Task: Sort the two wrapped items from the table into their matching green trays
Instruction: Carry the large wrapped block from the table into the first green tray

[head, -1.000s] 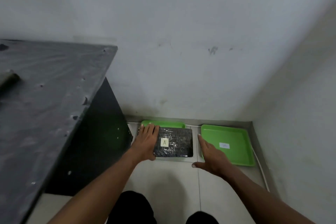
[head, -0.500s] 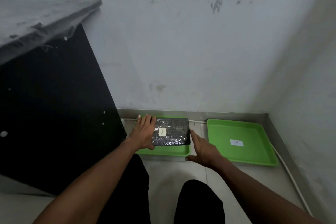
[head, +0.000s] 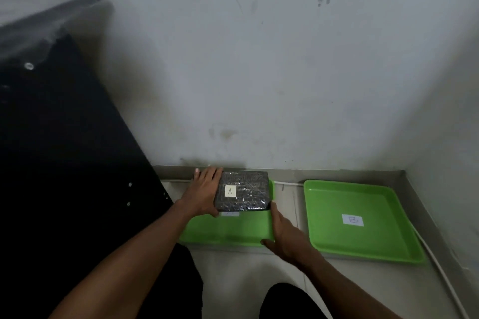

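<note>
We had our left hand (head: 204, 191) clamped on the dark plastic-wrapped block labelled A (head: 242, 191), held over the far part of the left green tray (head: 225, 232) so letters matched. Our right hand (head: 285, 235), spread and empty, steadied that tray's right rim.

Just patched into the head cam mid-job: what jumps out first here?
The dark wrapped item tagged A, held by the left hand over the far end of the left green tray, with the right hand at that tray's right rim. To its right sits a second green tray, labelled B, nothing in it.
</note>
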